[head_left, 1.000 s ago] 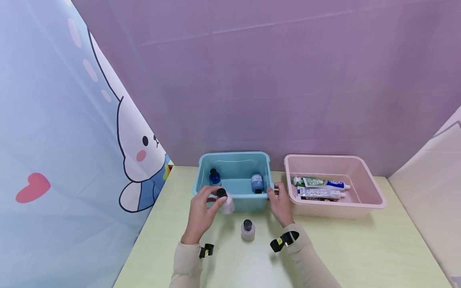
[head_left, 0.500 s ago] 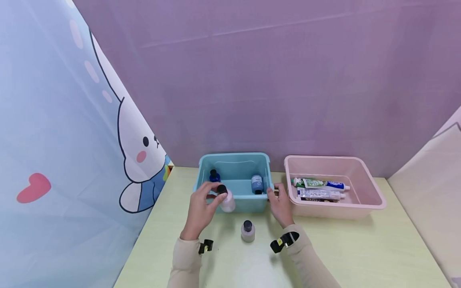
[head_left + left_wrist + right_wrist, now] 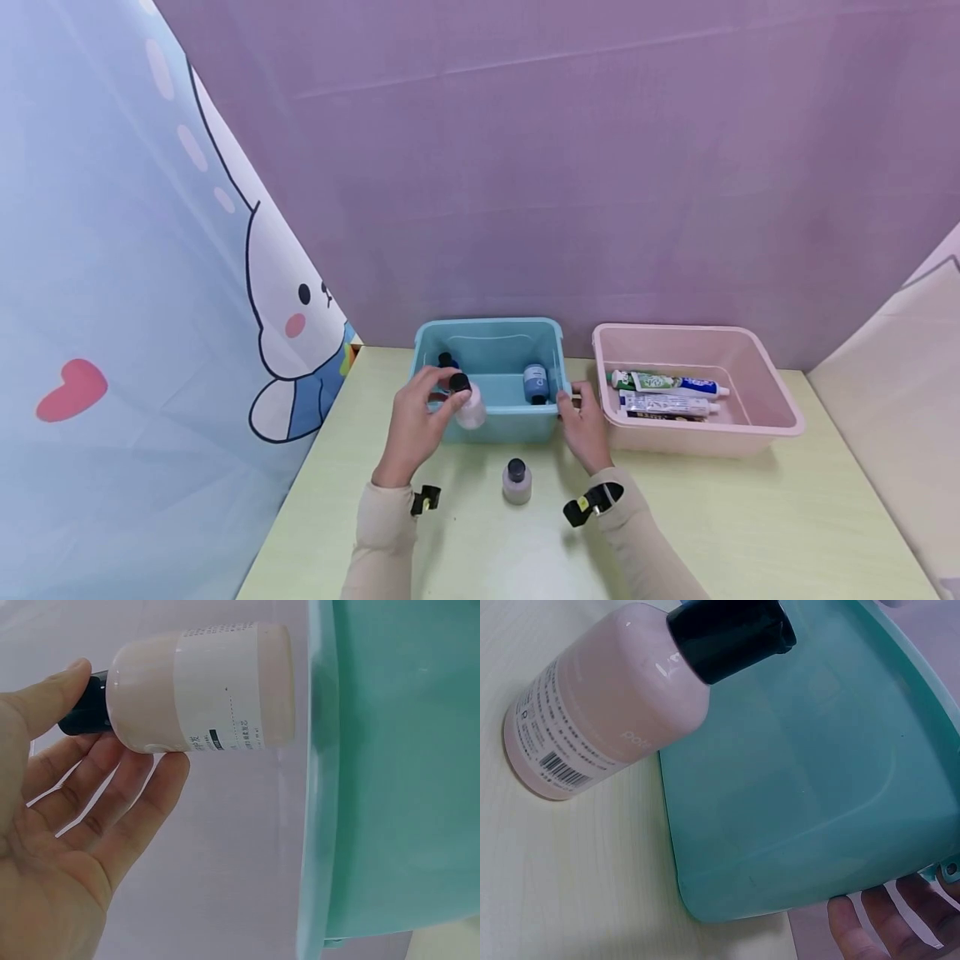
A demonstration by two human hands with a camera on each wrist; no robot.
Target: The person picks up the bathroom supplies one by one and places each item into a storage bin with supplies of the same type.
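My left hand pinches the black cap of a small pale pink bottle, which is upright in front of the teal bin and overlaps its front rim in the head view. In the left wrist view the white label of this bottle shows, its base close to the bin's rim. At the front right corner of the bin, my right hand grips the rim. A second pale pink bottle with a black cap stands on the table between my forearms. Inside the bin are two blue bottles, one lying, the other partly hidden behind my left hand.
To the right of the teal bin stands a pink bin with several toothpaste tubes lying in it. A purple cloth backdrop rises right behind both bins. The table's left edge meets a printed blue curtain.
My left hand has lifted the pale pink bottle a little, toward the bin's front rim. The right hand stays on the bin's corner.
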